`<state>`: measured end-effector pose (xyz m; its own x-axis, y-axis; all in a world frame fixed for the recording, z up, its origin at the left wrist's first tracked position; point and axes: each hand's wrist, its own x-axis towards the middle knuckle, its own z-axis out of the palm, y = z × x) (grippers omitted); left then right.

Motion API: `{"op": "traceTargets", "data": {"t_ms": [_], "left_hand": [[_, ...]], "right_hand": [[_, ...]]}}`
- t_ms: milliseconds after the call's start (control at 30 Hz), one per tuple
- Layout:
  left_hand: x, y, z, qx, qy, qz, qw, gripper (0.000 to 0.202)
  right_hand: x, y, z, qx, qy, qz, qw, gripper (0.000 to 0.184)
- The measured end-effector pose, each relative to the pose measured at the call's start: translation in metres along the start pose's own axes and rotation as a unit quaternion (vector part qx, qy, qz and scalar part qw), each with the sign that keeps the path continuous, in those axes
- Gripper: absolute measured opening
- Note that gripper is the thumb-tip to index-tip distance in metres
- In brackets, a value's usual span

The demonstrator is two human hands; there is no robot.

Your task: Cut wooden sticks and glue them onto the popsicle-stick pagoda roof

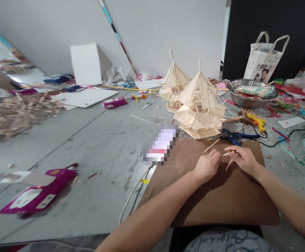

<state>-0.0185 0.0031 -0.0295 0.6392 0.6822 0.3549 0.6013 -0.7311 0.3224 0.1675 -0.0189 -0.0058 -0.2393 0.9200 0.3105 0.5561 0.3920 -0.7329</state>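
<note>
Over a brown board [194, 203], my left hand [207, 166] is closed, its fingertips pinching the near end of a short thin wooden stick [225, 154]. My right hand [243, 159] meets it from the right, its fingers also closed on small sticks. Another short stick [229, 164] slants down from below the right fingertips. Beyond my left knuckles is a further thin stick [211, 145]; whether it touches the hand I cannot tell. Just past the hands lies a blue-handled tool [231, 136]. Behind it stands a pointed-roof model built of thin wooden sticks [198, 101].
A second stick model [176, 77] stands behind. Right are a yellow glue gun [257, 122] with its cord and a metal bowl [247, 101] holding bundled sticks. A blurred phone [161, 145], a magenta power strip [39, 192] and a stick pile [18, 113] lie left.
</note>
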Motion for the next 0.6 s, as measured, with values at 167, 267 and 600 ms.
{"op": "traceTargets", "data": {"t_ms": [167, 267, 600], "left_hand": [[0.001, -0.004, -0.001, -0.018, 0.009, -0.07, 0.997, 0.023], [0.001, -0.006, -0.003, -0.043, 0.032, -0.077, 0.996, 0.024], [0.001, -0.005, -0.009, -0.072, 0.044, -0.057, 0.995, 0.031]], "right_hand": [[0.009, -0.001, -0.035, -0.279, 0.014, 0.126, 0.952, 0.042], [0.012, 0.006, -0.05, -0.403, -0.046, 0.213, 0.889, 0.04], [0.017, 0.006, -0.041, -0.417, -0.197, 0.255, 0.85, 0.028]]}}
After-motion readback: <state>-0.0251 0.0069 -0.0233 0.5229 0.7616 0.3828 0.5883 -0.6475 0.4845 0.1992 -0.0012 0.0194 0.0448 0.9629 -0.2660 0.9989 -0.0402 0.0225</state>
